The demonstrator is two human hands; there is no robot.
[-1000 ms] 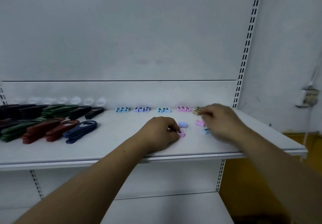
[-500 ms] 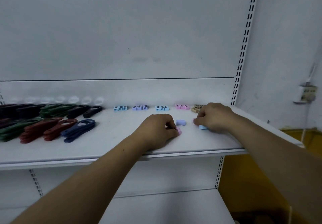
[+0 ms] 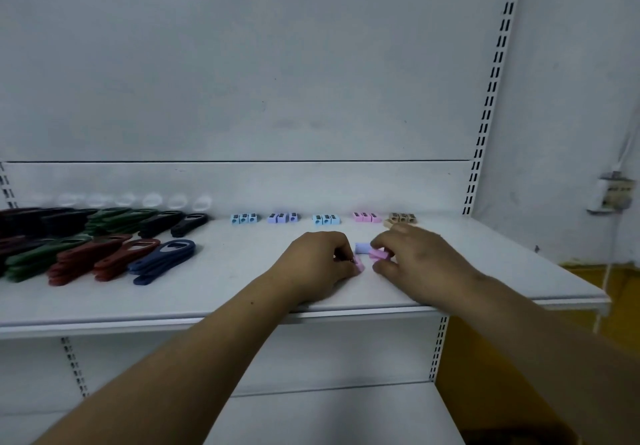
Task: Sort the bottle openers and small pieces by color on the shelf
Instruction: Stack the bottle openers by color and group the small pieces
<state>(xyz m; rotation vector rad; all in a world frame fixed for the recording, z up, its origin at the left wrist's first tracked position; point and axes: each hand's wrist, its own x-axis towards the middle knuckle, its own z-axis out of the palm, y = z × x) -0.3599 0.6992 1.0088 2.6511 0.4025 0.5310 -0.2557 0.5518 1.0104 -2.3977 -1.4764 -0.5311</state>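
Pinching pink pieces (image 3: pixel 377 254) (image 3: pixel 359 266), both hands (image 3: pixel 317 259) (image 3: pixel 420 259) nearly touch.

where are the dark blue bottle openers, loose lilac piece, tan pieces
dark blue plastic bottle openers (image 3: pixel 156 257): head view, top opener's handle
loose lilac plastic piece (image 3: pixel 362 247): head view, top face
tan plastic pieces (image 3: pixel 402 217): head view, middle piece

Open shelf (image 3: pixel 225 292) lies between bottle openers (image 3: pixel 104 254) and small pieces (image 3: pixel 325 219)
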